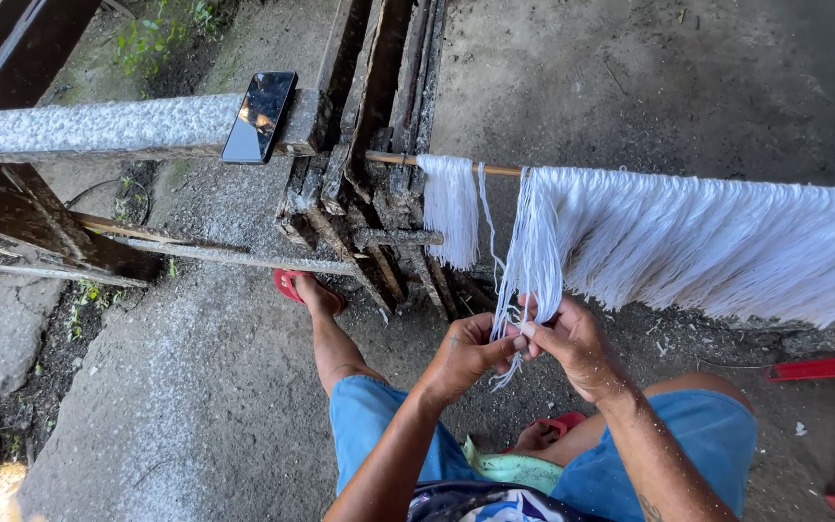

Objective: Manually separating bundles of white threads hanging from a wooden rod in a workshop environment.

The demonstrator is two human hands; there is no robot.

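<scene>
White threads [707, 237] hang in a long fringe from a thin wooden rod [393, 159] that runs from a dark wooden frame [379, 184] to the right. A separate bunch of white threads [533, 256] is pulled down from the rod. My left hand [471, 353] and my right hand [572, 343] meet just below it, both pinching the lower ends of that bunch. A smaller tuft of threads [450, 208] hangs free beside the frame.
A black phone [260, 116] lies on a grey concrete beam [89, 126] at the left. My legs in blue shorts [369, 416] and red sandals [290, 286] rest on rough concrete ground. Red plastic parts [828, 367] sit at the right edge.
</scene>
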